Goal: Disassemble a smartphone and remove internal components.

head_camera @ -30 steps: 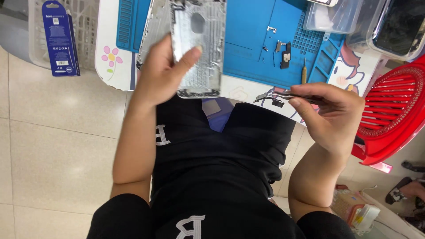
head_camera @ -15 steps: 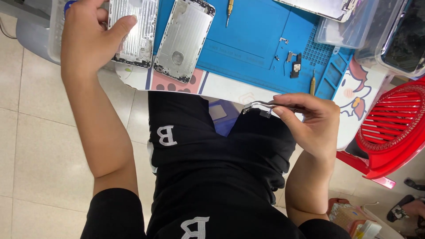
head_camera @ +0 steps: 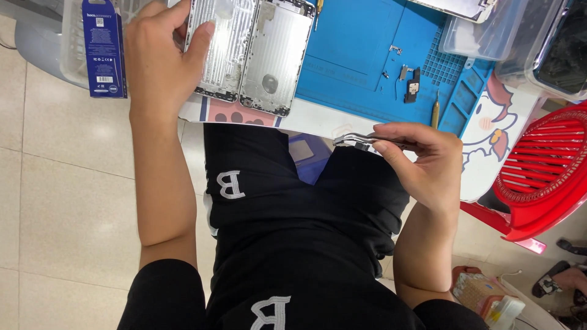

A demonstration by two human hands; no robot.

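Two phone housings, left hand gripping one, right hand pinching tweezers

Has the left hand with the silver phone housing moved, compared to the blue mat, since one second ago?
Yes. The left hand carried its silver housing leftward off the blue mat, beside a second housing.
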